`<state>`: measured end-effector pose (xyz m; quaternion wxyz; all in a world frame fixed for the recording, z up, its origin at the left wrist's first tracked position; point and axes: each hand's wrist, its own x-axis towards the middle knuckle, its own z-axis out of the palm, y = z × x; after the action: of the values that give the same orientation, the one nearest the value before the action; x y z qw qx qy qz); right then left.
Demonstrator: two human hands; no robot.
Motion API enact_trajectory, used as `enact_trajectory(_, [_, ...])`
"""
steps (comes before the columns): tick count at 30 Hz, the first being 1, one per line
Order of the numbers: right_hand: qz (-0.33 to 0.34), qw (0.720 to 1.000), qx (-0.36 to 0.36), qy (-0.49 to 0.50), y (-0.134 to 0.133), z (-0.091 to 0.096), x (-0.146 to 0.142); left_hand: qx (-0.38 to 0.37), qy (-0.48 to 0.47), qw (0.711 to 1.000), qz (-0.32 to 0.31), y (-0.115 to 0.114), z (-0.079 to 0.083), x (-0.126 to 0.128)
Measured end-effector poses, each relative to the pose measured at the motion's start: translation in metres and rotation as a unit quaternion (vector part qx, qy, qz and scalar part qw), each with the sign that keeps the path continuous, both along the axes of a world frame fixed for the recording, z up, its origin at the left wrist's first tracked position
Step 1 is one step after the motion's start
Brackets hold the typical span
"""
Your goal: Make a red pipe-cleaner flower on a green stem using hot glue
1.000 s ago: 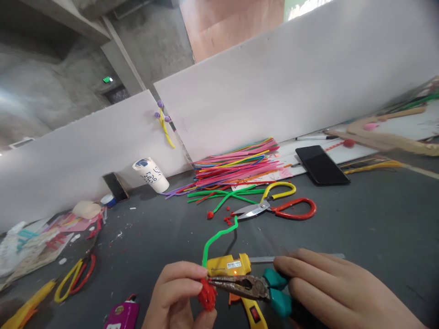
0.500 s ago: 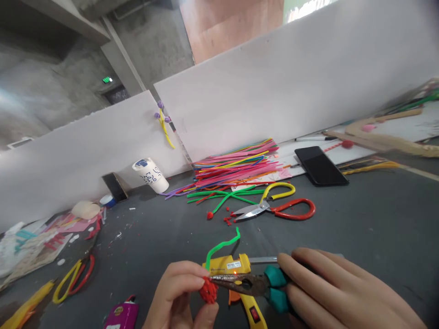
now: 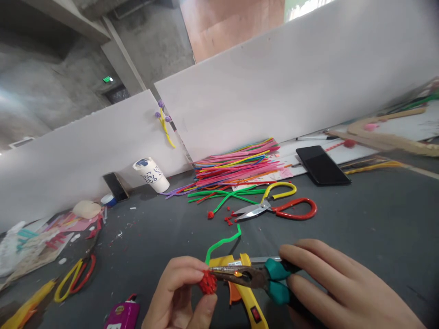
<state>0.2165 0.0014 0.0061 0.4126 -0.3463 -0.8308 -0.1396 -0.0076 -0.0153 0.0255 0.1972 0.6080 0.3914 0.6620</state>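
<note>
Between the thumb and fingers of my left hand (image 3: 181,292) is a red fuzzy ball (image 3: 207,282), made of bent pipe cleaner. A green pipe cleaner stem (image 3: 222,242) rises behind it, bent at its far end. My right hand (image 3: 339,283) is closed round the teal handles of needle-nose pliers (image 3: 254,278). The jaws point left, and their tips meet the ball; whether they grip a strand cannot be made out. Under the pliers lies a yellow glue gun (image 3: 248,297), partly covered, with a clear glue stick at its back.
Beyond my hands lie scissors (image 3: 264,206), red scraps, another red-tipped green stem (image 3: 210,214) and a heap of coloured pipe cleaners (image 3: 236,167). A phone (image 3: 322,165) is at right. Left are a paper cup (image 3: 151,175), more scissors (image 3: 77,278) and a purple box-like object (image 3: 122,314).
The plier jaws have parted slightly and the pliers have shifted a little. The red ball has turned and moved slightly upward in my left fingers.
</note>
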Motion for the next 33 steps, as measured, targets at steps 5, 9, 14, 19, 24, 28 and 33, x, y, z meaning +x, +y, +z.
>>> enact_trajectory(5, [0.042,0.998,-0.045,0.021,0.002,0.001,0.001,0.023,0.05,0.997,-0.045,0.005,0.0,-0.014])
enact_trajectory(9, [0.059,0.995,-0.074,0.037,0.003,0.002,0.0,0.021,0.054,0.998,-0.031,0.002,0.0,-0.008])
enact_trajectory(14, [0.066,0.994,-0.075,0.05,0.004,0.004,-0.001,0.011,0.011,1.0,0.008,0.0,0.001,0.0])
enact_trajectory(19, [0.068,0.994,-0.076,0.047,0.004,0.004,0.0,0.003,-0.027,0.999,0.037,0.002,0.0,-0.001])
enact_trajectory(24, [0.069,0.993,-0.082,0.051,0.003,0.003,0.0,0.044,0.088,0.995,-0.019,0.005,0.0,-0.016])
enact_trajectory(28, [0.066,0.993,-0.084,0.049,0.004,0.002,0.0,0.049,0.101,0.994,-0.007,0.004,0.0,-0.015])
enact_trajectory(33, [0.065,0.994,-0.083,0.041,0.003,-0.001,0.0,0.011,-0.014,0.996,0.092,-0.002,-0.006,0.01])
